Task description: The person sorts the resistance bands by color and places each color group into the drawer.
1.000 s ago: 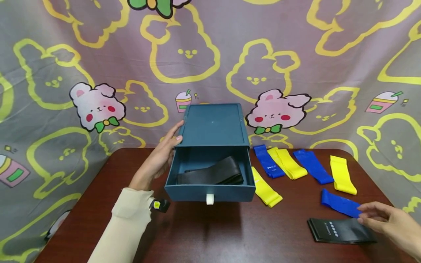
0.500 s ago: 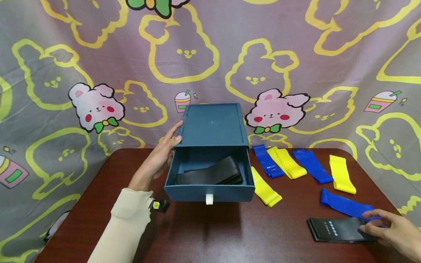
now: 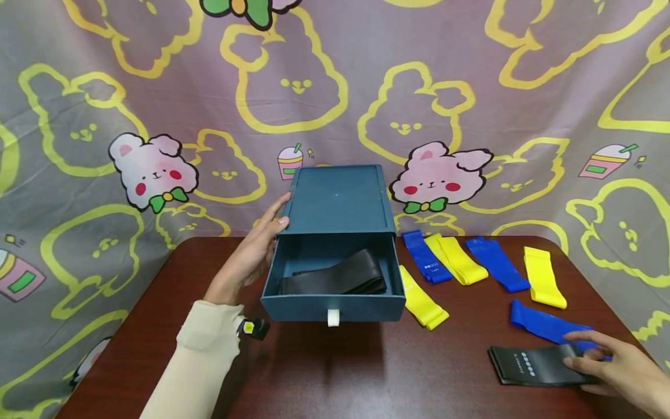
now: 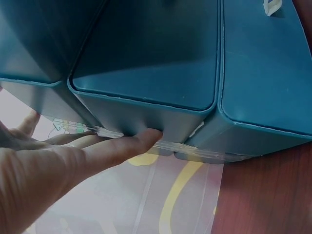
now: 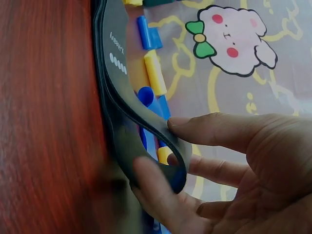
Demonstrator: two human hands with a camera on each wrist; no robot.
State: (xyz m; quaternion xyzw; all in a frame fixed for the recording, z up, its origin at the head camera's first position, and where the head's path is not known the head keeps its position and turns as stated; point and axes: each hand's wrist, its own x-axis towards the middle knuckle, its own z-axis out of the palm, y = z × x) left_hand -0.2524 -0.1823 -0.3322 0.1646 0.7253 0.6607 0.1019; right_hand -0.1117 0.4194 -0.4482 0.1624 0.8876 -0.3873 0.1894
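Observation:
My left hand (image 3: 250, 259) rests against the left side of a blue plastic drawer unit (image 3: 337, 198), fingers mostly straight. The left wrist view shows that hand (image 4: 92, 156) touching the blue wall. The top drawer (image 3: 333, 308) is pulled out, with black resistance bands (image 3: 340, 276) folded inside. At the table's right, my right hand (image 3: 609, 358) pinches the end of a folded black resistance band (image 3: 534, 366). In the right wrist view, the thumb of my right hand (image 5: 229, 165) is on the looped end of the black band (image 5: 141, 114), with fingers around its other side.
Folded resistance bands lie right of the drawer unit: several yellow ones, including one (image 3: 426, 302) beside the drawer, and several blue ones, including one (image 3: 544, 326) behind the black band. The brown table (image 3: 419, 372) meets a patterned curtain (image 3: 335, 87) at the back.
My right hand has moved down and left from over the blue band onto the end of the black band, and now pinches it. The left hand and drawer unit stay put.

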